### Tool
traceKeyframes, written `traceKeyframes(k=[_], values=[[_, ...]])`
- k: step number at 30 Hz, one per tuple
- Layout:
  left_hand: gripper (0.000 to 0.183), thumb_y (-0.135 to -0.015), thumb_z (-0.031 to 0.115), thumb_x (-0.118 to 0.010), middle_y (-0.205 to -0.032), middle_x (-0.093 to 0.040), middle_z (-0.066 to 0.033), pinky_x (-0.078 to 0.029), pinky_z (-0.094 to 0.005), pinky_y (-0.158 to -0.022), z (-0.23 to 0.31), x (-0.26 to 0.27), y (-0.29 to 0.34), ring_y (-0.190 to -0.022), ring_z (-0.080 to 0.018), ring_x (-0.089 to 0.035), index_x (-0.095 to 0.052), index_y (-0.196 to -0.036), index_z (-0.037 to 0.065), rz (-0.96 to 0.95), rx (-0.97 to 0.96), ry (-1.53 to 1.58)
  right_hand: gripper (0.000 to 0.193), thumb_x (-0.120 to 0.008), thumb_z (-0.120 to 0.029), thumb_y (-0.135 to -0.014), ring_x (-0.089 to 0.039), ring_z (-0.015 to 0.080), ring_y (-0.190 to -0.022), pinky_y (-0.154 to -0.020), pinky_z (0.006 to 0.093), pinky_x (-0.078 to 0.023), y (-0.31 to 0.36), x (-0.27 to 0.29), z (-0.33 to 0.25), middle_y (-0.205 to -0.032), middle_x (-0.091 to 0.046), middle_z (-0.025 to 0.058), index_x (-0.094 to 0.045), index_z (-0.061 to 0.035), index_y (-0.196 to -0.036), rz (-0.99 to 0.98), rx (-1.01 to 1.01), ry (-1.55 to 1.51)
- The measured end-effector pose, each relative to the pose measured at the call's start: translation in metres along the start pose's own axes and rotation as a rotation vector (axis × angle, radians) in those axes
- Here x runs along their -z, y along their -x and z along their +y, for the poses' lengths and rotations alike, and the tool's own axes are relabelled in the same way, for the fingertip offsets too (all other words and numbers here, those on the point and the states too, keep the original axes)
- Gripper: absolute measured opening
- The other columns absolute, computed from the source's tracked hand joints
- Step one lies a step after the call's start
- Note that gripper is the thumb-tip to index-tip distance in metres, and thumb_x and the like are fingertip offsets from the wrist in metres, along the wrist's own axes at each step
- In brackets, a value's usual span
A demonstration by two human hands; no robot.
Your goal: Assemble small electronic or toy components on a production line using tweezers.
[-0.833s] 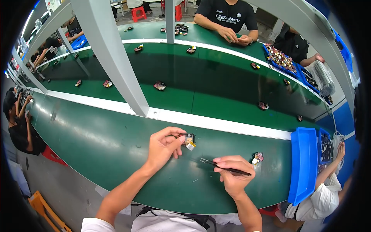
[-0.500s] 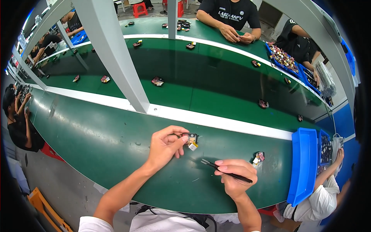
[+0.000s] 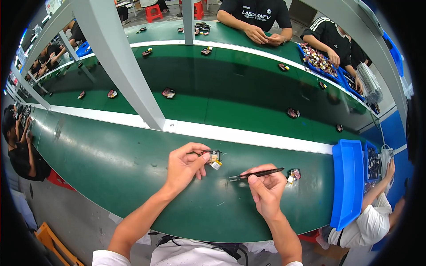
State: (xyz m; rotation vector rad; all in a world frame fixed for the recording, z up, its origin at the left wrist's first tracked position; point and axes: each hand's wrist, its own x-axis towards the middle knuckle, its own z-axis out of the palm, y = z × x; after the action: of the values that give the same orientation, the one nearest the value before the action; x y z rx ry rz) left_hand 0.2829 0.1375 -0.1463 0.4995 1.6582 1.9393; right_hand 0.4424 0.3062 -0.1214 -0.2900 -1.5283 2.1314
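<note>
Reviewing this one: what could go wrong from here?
The small black-framed rectangular unit is pinched at one side by the left hand, so it might slip. Its silver-and-yellow rectangular piece juts out and could snag. The slim black pointed tweezers in the right hand might nick it.

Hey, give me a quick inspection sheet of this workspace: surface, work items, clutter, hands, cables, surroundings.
Surface: green bench, scuffed, with small marks.
Work items: small black-framed device with a yellow-and-white part; black tweezers, tips not touching the device.
Clutter: small assembly lying right of the right hand; blue tray farther right.
Hands: left hand pinches the device; right hand holds the tweezers.
Cables: dark cord-like strand by the lap; kind unclear.
Surroundings: white rail, green belt-like strip with scattered assemblies, grey post, co-workers.
</note>
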Motion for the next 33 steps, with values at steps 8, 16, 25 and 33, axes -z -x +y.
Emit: traceKeyframes(k=[8,16,25,33], values=[[0.018,-0.094,0.001,-0.065,-0.083,-0.069,-0.009,-0.046,-0.0225,-0.046,0.0,-0.002,0.0,-0.056,-0.0099,-0.062,-0.066,-0.11,-0.006,-0.012,0.0,-0.011,0.012,-0.069,0.001,-0.091,-0.046,0.0011,-0.048,-0.039,0.0179,-0.029,-0.004,0.004,0.005,-0.089,-0.074,0.0154,-0.063,0.0031,-0.102,0.027,-0.042,-0.046],[0.018,-0.094,0.002,-0.065,-0.083,-0.068,-0.0078,-0.046,-0.0223,-0.046,-0.001,-0.004,0.002,-0.056,-0.0093,-0.061,-0.066,-0.111,-0.005,-0.022,0.019,-0.028,0.013,-0.069,0.001,-0.092,-0.051,0.0054,-0.047,-0.043,0.0202,-0.037,-0.007,0.006,0.003,-0.083,-0.07,0.0136,-0.063,0.0043,-0.102,0.018,-0.102,-0.131],[0.017,-0.094,0.001,-0.065,-0.083,-0.069,-0.0086,-0.046,-0.0231,-0.045,-0.003,-0.008,0.004,-0.055,-0.0101,-0.062,-0.066,-0.111,-0.005,-0.046,0.038,-0.003,0.016,-0.07,0.001,-0.091,-0.064,0.0133,-0.053,-0.058,0.0276,-0.058,-0.007,0.01,0.014,-0.083,-0.071,0.0143,-0.062,0.0056,-0.105,-0.02,-0.014,-0.047],[0.018,-0.095,0.002,-0.066,-0.087,-0.068,-0.0108,-0.048,-0.0237,-0.045,-0.004,-0.011,0.005,-0.056,-0.0122,-0.063,-0.065,-0.11,-0.007,-0.047,0.064,0.024,0.019,-0.075,-0.002,-0.09,-0.068,0.0161,-0.059,-0.058,0.0248,-0.055,-0.007,0.002,0.009,-0.09,-0.074,0.0192,-0.065,0.0048,-0.104,0.003,-0.056,0.123]])
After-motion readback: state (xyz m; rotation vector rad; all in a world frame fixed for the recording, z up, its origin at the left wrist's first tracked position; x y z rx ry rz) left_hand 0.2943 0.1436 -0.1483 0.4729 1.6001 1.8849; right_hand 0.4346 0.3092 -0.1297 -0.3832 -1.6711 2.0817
